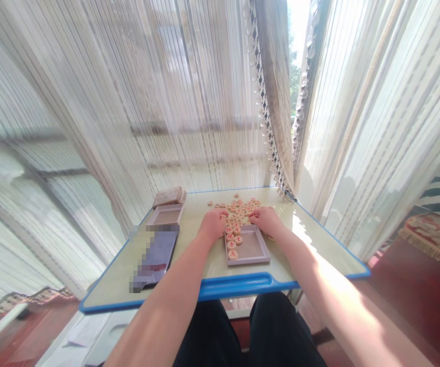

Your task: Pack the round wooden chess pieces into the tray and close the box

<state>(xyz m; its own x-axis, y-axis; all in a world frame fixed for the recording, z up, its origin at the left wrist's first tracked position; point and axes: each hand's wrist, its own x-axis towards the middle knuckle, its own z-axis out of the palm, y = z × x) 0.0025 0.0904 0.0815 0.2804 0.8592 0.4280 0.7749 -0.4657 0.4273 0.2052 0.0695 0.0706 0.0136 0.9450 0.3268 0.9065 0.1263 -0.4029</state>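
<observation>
Round wooden Chinese chess pieces [238, 205] with painted characters lie in a loose heap on the table. A shallow open box [253, 247] sits near the front edge, with several red-marked pieces [231, 245] lined up along its left side. My left hand [215, 223] reaches to the heap's left side, just beyond the box's corner; its fingers are curled, and whatever they hold is hidden. At the heap's right, my right hand [266, 219] has its fingertips closed around what looks like a chess piece.
A pale table [192, 255] with a blue rim carries everything. On its left are a dark tablet [160, 257], an empty shallow tray [165, 215] and a small patterned box [168, 196]. Sheer curtains [189, 102] hang behind the far edge. My knees are under the front edge.
</observation>
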